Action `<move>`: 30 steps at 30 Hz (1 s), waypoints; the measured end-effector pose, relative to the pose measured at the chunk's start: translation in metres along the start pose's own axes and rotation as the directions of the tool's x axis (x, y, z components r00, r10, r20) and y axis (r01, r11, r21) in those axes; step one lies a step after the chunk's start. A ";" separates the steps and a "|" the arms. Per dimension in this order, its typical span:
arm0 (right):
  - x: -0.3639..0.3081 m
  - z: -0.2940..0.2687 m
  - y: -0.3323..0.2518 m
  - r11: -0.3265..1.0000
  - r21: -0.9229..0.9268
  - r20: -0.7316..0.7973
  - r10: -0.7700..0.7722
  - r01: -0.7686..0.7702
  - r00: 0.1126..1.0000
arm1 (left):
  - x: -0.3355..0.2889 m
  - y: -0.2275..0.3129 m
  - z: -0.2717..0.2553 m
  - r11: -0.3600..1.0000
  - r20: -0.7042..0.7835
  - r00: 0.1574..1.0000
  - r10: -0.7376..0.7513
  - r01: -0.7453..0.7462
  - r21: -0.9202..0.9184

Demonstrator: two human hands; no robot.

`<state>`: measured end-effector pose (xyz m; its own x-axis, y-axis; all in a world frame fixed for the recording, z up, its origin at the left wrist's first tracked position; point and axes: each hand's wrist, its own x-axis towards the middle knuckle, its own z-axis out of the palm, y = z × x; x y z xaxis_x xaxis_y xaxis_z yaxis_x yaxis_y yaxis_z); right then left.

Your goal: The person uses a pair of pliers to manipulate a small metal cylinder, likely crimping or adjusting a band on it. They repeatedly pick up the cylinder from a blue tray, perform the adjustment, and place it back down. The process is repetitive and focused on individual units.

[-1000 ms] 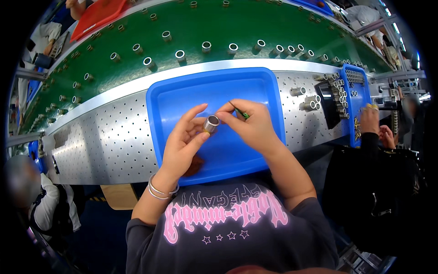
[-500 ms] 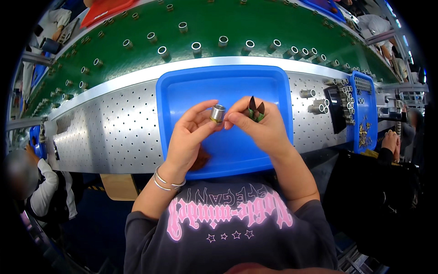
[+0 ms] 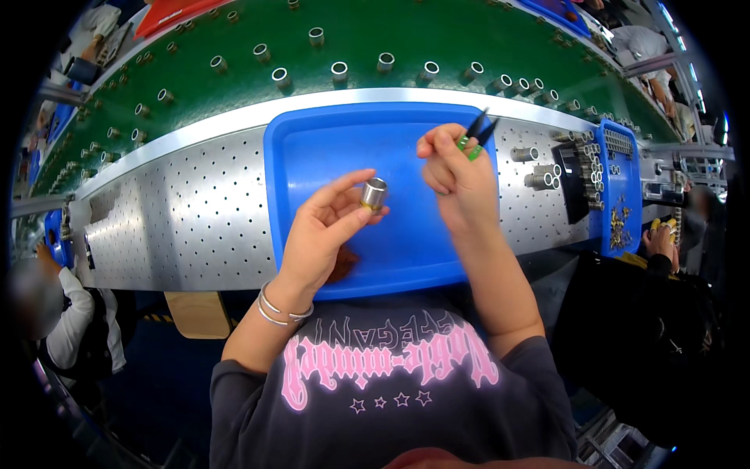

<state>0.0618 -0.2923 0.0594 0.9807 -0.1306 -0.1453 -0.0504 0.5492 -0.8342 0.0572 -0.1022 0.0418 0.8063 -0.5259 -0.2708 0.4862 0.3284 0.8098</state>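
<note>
Over the blue tray (image 3: 383, 270), my left hand (image 3: 320, 227) is closed on a short metal sleeve (image 3: 375, 192), gripped near its base between thumb and fingers. The sleeve's open end faces up, and a yellowish ring shows at its lower edge. Farther right and higher, my right hand (image 3: 461, 173) is closed round green tweezers (image 3: 473, 139). Their two black tips stick out beyond the hand, pointing up and right. The right hand is apart from the sleeve. A brown patch (image 3: 342, 264) lies in the tray, partly hidden by my left hand.
Several metal sleeves (image 3: 339, 72) stand on the green belt (image 3: 234, 98) beyond the tray. To the right, more sleeves (image 3: 544, 178) lie on the perforated metal table (image 3: 187, 211), near a black stand (image 3: 574, 184) and a blue bin (image 3: 637, 203) holding small brass-coloured parts. Co-workers sit at both sides.
My right hand has moved up and right, away from the sleeve, and the tweezers' tips now point farther to the right. The left hand still holds the sleeve in about the same place.
</note>
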 end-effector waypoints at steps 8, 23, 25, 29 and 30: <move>-0.025 0.013 -0.013 0.974 -0.032 0.228 -0.213 0.226 0.950 | 0.001 0.000 -0.001 0.996 -0.076 0.997 0.033 -0.039 -0.083; -0.027 0.028 -0.018 0.691 -0.664 0.267 -0.137 0.285 0.954 | 0.000 0.004 -0.007 0.993 -0.141 0.990 0.000 -0.017 -0.114; -0.030 0.026 -0.011 0.442 -0.851 0.275 -0.088 0.285 0.957 | 0.000 0.004 -0.009 0.989 -0.153 0.988 0.009 -0.031 -0.145; -0.030 0.023 0.002 0.303 -0.864 0.363 -0.177 0.401 0.915 | -0.003 0.006 -0.010 0.987 -0.157 0.987 0.025 -0.049 -0.155; -0.030 0.023 0.003 0.298 -0.867 0.360 -0.181 0.400 0.915 | -0.003 0.006 -0.009 0.987 -0.159 0.987 0.027 -0.052 -0.153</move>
<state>0.0368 -0.2680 0.0732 0.9746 0.0783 0.2099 0.2139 -0.6042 -0.7676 0.0609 -0.0916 0.0426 0.8625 -0.3852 -0.3281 0.4897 0.4718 0.7332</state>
